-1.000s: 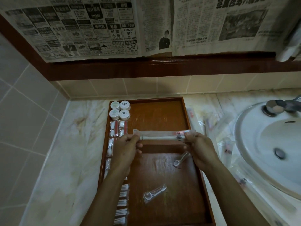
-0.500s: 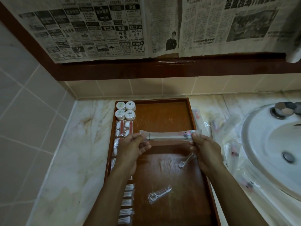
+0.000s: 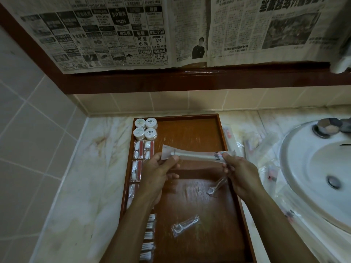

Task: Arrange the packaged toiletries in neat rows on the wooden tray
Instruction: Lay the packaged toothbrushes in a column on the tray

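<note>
I am pinching a long clear-plastic toothbrush packet [image 3: 197, 156] at each end, left hand [image 3: 161, 171] and right hand [image 3: 240, 173] both gripping, above the brown wooden tray [image 3: 190, 130]. It is looking light, crinkly and slippery, so I am judging the sealed ends safest to grip.

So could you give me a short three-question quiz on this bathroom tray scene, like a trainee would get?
1. True or false: both hands hold the long clear toothbrush packet.
2. How many round white lidded tubs sit in the brown wooden tray's far left corner?
3. The white basin lies on which side of the tray: A left, B right?

Key: 1 true: left hand and right hand pinch its ends. 2 four. 3 B.
</note>
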